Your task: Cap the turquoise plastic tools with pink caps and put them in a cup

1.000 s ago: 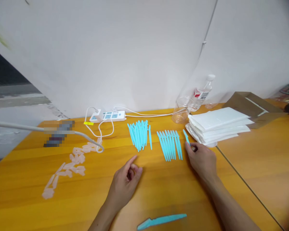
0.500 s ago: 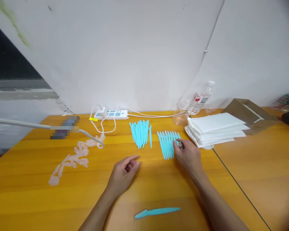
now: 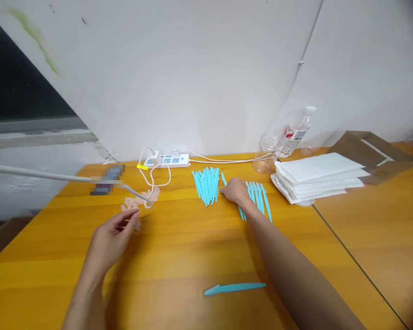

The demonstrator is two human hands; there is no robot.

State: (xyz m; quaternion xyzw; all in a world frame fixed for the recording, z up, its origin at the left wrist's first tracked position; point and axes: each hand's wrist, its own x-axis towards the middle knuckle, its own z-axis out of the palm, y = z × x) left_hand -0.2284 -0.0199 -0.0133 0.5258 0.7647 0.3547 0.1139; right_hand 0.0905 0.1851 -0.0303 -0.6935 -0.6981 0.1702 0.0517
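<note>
Head view, right hand [image 3: 234, 189] shifted left, over razors [image 3: 259, 197]

Around the lone eyebrow razor [image 3: 234, 288] on the near table [image 3: 179, 256], the right hand [image 3: 234, 190] is at twelve o'clock, over the left end of the razor row [image 3: 256, 197] and beside the razor cluster [image 3: 206, 185] to its left. Loose plastic pieces [image 3: 131, 201] lie toward ten, the left hand [image 3: 112, 238] before them, a blurred flat object [image 3: 107, 179] behind. The power strip [image 3: 172, 160] sits at eleven, near the wall [image 3: 206, 91]. Toward one, the bottle [image 3: 295, 136] stands behind the sheet stack [image 3: 320, 172]; the cardboard box [image 3: 359, 149] lies at two.
</note>
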